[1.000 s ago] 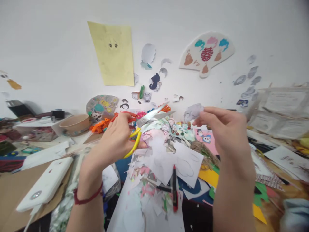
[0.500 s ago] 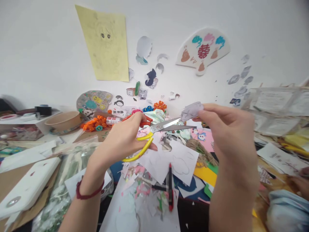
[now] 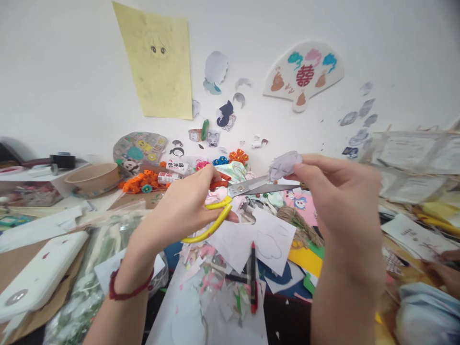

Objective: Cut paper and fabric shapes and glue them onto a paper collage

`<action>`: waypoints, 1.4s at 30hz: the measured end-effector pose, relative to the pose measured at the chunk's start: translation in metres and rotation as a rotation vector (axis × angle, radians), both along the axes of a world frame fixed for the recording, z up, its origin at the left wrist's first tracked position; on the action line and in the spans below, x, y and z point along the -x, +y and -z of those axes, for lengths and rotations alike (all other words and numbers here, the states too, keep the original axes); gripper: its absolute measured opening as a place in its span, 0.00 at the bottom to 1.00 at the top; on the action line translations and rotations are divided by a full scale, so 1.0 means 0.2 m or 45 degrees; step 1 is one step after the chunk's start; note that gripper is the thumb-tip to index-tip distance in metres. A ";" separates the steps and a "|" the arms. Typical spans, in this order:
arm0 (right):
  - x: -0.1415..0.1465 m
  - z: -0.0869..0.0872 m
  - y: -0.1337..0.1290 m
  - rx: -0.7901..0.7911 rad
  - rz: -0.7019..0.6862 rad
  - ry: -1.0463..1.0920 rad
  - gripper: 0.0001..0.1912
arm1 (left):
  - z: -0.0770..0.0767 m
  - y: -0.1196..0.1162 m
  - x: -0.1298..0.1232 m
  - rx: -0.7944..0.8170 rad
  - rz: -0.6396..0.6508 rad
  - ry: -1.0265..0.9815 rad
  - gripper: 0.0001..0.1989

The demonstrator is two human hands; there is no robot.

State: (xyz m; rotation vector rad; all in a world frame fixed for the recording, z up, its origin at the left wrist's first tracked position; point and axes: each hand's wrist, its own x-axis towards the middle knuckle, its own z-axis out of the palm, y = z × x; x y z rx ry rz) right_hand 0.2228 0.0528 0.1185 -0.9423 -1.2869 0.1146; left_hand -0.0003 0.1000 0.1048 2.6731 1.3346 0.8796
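In my left hand (image 3: 187, 201) are the scissors (image 3: 247, 187), gripped by their yellow and orange handles with the blades pointing right. The blades stand slightly apart. My right hand (image 3: 334, 191) pinches a small grey-white paper cutout (image 3: 285, 165) with a jagged outline, raised above the table. One blade reaches the cutout's lower left edge; whether it is cutting cannot be made out. Below the scissors lie white sheets with pencil outlines (image 3: 269, 242) and a black and red pen (image 3: 253, 278).
Paper scraps (image 3: 212, 278) litter the table. A twine bundle (image 3: 300, 223) lies at centre right, a round tan container (image 3: 94, 179) and a white phone-shaped piece (image 3: 41, 275) at left. Another person's hand (image 3: 445, 270) shows at far right. A fan (image 3: 305, 74) hangs on the wall.
The scissors have shifted slightly right, and their blades have closed a little. The paper cutout has moved slightly left in my right hand. The camera view has shifted a little.
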 end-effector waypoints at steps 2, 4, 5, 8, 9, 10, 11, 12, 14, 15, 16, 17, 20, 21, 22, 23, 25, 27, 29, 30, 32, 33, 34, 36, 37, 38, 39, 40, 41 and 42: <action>0.00 0.00 0.00 -0.011 0.006 0.014 0.09 | 0.00 0.00 0.00 0.006 -0.003 -0.006 0.23; 0.00 0.00 0.00 -0.020 0.020 0.024 0.09 | 0.00 0.01 0.00 0.014 -0.001 -0.014 0.23; 0.01 0.00 0.00 -0.015 0.030 0.022 0.09 | 0.00 0.01 0.00 0.017 0.003 -0.015 0.23; 0.01 0.00 0.00 0.004 0.044 0.021 0.09 | 0.00 0.01 0.00 0.016 0.008 -0.008 0.23; 0.01 0.00 0.00 0.007 0.043 0.024 0.09 | 0.00 0.01 0.00 0.016 0.006 -0.004 0.24; 0.01 0.00 0.00 0.006 0.041 0.027 0.09 | 0.00 0.01 0.00 0.015 0.004 -0.003 0.24; 0.01 0.00 0.00 0.003 0.043 0.030 0.09 | 0.00 0.01 0.00 0.017 0.005 -0.001 0.25; 0.01 0.00 0.00 0.000 0.049 0.032 0.09 | 0.00 0.01 0.00 0.020 0.005 -0.001 0.25; 0.01 0.00 0.00 -0.013 0.068 0.029 0.09 | 0.00 0.01 -0.01 0.020 0.004 -0.003 0.25; 0.01 0.00 0.00 -0.016 0.070 0.027 0.09 | 0.00 0.01 -0.01 0.019 0.000 -0.003 0.24; 0.02 0.00 0.00 -0.019 0.066 0.027 0.09 | 0.00 0.01 -0.01 0.017 -0.005 -0.002 0.24; 0.02 0.00 0.01 -0.024 0.057 0.030 0.09 | 0.01 0.01 -0.01 0.013 -0.009 -0.004 0.23; 0.02 0.00 0.01 -0.032 0.034 0.040 0.09 | 0.01 0.01 -0.01 0.016 -0.012 -0.012 0.22; 0.02 0.00 0.01 -0.039 0.039 0.040 0.09 | 0.01 0.01 -0.01 0.022 -0.011 -0.015 0.22; 0.02 0.00 0.01 -0.044 0.045 0.035 0.09 | 0.01 0.01 -0.02 0.024 -0.011 -0.019 0.22; 0.01 0.00 0.01 -0.049 0.053 0.028 0.09 | 0.01 0.01 -0.02 0.022 -0.012 -0.024 0.22; 0.01 0.00 0.01 -0.063 0.065 0.016 0.09 | 0.01 0.01 -0.02 0.017 -0.010 -0.030 0.21; 0.01 0.00 0.00 -0.069 0.063 0.014 0.09 | 0.01 0.01 -0.02 0.022 -0.009 -0.028 0.21; 0.01 0.00 0.00 -0.070 0.057 0.018 0.10 | 0.02 0.01 -0.02 0.028 -0.013 -0.021 0.21; 0.01 0.00 0.00 -0.068 0.053 0.021 0.10 | 0.02 0.01 -0.02 0.026 -0.014 -0.018 0.21; 0.01 0.00 0.00 -0.069 0.053 0.020 0.11 | 0.02 0.01 -0.02 0.016 -0.013 -0.012 0.21; 0.01 0.00 0.00 -0.072 0.057 0.016 0.11 | 0.02 0.01 -0.02 0.011 -0.009 -0.010 0.21; 0.01 0.00 0.00 -0.075 0.063 0.009 0.12 | 0.02 0.01 -0.02 0.006 -0.006 -0.010 0.21; 0.01 0.00 0.00 -0.085 0.076 -0.013 0.12 | 0.02 0.01 -0.02 0.004 -0.001 -0.010 0.21; 0.01 0.00 0.00 -0.089 0.079 -0.018 0.13 | 0.01 0.01 -0.02 0.006 0.000 -0.008 0.21; 0.01 0.00 0.00 -0.090 0.076 -0.020 0.13 | 0.01 0.01 -0.02 0.008 0.001 -0.005 0.21; 0.01 0.01 0.00 -0.090 0.074 -0.020 0.14 | 0.01 0.01 -0.02 0.009 0.003 0.000 0.21; 0.01 0.01 0.00 -0.089 0.072 -0.021 0.14 | 0.01 0.01 -0.02 0.007 0.002 0.004 0.21; 0.01 0.01 0.00 -0.086 0.073 -0.024 0.14 | 0.01 0.01 -0.02 0.003 -0.001 0.007 0.21; 0.01 0.01 0.00 -0.080 0.077 -0.030 0.14 | 0.01 0.01 -0.02 -0.002 -0.006 0.010 0.22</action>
